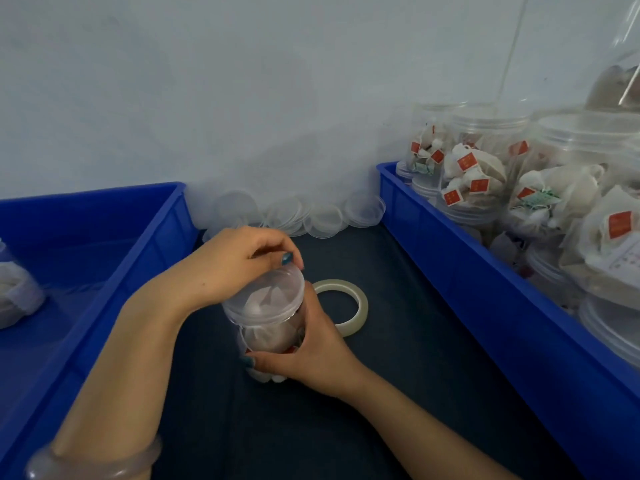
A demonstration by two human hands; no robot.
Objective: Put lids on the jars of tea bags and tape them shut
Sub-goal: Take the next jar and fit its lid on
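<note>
A clear plastic jar (268,337) of tea bags stands on the dark table mat between my hands. A clear lid (265,299) sits on its mouth. My left hand (228,268) curls over the lid's far rim, fingers gripping its edge. Lower down, my right hand (311,355) wraps round the jar's body on its right side. A roll of clear tape (341,306) lies flat on the mat just right of the jar, touched by neither hand.
Several loose clear lids (294,213) are heaped against the wall. A blue bin (485,282) on the right holds several open jars of tea bags (471,178). Another blue bin (114,271) on the left holds a jar (14,292) at its left edge.
</note>
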